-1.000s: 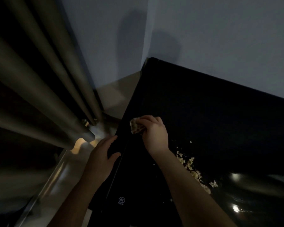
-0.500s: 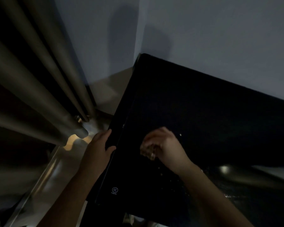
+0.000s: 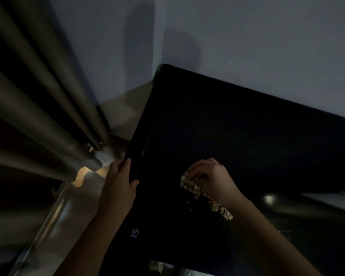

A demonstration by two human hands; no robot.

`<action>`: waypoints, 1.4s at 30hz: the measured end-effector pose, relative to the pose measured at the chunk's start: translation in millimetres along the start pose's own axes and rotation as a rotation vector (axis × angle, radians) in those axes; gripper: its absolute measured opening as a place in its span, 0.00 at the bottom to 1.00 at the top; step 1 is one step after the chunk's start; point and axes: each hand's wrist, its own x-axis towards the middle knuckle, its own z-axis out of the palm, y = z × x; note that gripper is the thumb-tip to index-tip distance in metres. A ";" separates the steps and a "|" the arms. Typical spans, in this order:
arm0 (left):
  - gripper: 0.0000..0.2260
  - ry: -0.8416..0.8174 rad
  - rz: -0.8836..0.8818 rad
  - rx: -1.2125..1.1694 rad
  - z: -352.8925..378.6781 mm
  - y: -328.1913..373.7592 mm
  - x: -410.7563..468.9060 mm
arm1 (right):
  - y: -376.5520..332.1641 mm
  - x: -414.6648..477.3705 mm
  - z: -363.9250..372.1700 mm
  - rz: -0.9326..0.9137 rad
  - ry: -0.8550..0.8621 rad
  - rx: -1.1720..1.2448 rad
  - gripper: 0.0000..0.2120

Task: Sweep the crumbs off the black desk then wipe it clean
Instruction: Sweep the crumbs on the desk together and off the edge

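On the counter (image 3: 237,126), sweeping resumes.
Right hand (image 3: 213,180), grip clutching a wad (image 3: 189,184), is back at crumbs (image 3: 220,209); left hand (image 3: 120,184) clasps edge.

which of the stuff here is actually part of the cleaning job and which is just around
Part of the job:
black desk
crumbs in a line by the right hand
pale wad, cloth or sponge, gripped by that hand
left hand, gripping the desk's left edge

Just there:
curtain
wall
floor
printed mark on the desk
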 end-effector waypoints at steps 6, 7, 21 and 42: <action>0.28 -0.069 0.250 0.155 22.1 27.8 2.0 | 34.1 25.8 -33.9 0.312 0.402 -0.048 0.23; 0.28 -0.101 0.270 0.165 26.1 32.1 1.1 | 37.2 26.1 -31.9 0.352 0.383 -0.074 0.23; 0.20 -0.184 0.261 0.111 20.7 61.8 -20.3 | 7.6 -55.6 -9.7 0.253 0.117 0.411 0.26; 0.18 -0.281 0.304 -0.037 79.0 157.4 -44.3 | 46.7 -164.7 -67.8 0.751 0.496 1.067 0.16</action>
